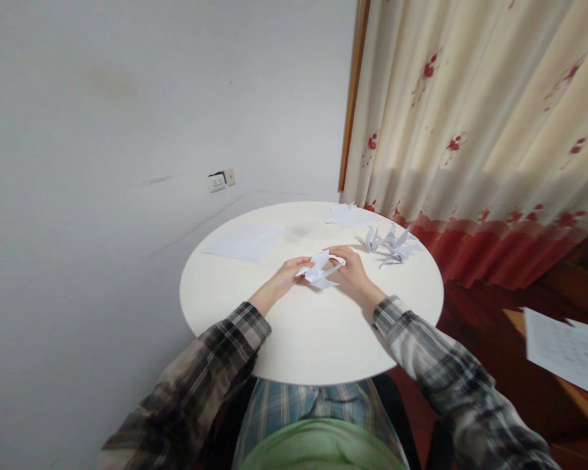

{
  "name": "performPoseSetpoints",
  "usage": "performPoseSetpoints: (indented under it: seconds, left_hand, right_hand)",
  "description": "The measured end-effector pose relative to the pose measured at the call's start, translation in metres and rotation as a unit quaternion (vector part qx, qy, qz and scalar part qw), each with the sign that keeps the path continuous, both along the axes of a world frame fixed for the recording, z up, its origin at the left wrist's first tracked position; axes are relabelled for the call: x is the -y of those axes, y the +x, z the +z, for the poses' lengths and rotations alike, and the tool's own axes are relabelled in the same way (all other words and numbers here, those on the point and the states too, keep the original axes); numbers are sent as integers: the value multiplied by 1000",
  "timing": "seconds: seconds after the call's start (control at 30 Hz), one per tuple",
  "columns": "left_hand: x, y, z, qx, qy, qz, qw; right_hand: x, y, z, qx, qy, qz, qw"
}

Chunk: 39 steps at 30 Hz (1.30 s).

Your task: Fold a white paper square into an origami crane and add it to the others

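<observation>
A white origami crane [318,271], partly folded with its flaps spread, is between my hands just above the middle of the round table. My left hand [289,273] is closed on its left side, fingers pinching the paper. On the other side, my right hand [350,266] has thumb and fingers curled round a narrow pointed strip of the same crane. Several finished paper cranes [394,245] stand close together to the right of my right hand. The fingertips behind the paper are partly hidden.
The round white table [313,352] stands against a grey wall. White paper sheets [245,241] lie at its back left, and more paper [343,214] is at the far edge. A patterned curtain [470,130] hangs at right. Printed sheets [563,352] rest on a lower surface.
</observation>
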<state>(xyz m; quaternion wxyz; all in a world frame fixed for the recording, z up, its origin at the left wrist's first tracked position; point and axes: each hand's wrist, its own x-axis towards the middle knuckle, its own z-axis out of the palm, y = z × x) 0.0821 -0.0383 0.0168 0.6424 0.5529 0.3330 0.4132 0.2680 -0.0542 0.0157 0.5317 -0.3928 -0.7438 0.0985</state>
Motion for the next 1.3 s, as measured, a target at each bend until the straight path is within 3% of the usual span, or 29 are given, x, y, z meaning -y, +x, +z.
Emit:
performPoseSetpoints:
  seconds: [0.17, 0.43, 0.73, 1.1, 1.3]
  left_hand:
    - [-2, 0, -2, 3, -3, 19, 1000]
    - [-7, -2, -10, 28, 5, 23, 999]
    - [-10, 0, -12, 40, -27, 6, 999]
    - [-16, 1, -12, 51, -50, -26, 997]
    - [-16, 1, -12, 61, -58, -17, 996]
  right_hand:
    - [-1, 1, -2, -17, -8, -19, 1000]
    - [0, 2, 0, 3, 7, 22, 1000]
    - [2, 3, -1, 16, 19, -24, 999]
    - [6, 6, -1, 82, 152, -46, 984]
    - [7, 5, 2, 111, 172, -60, 977]
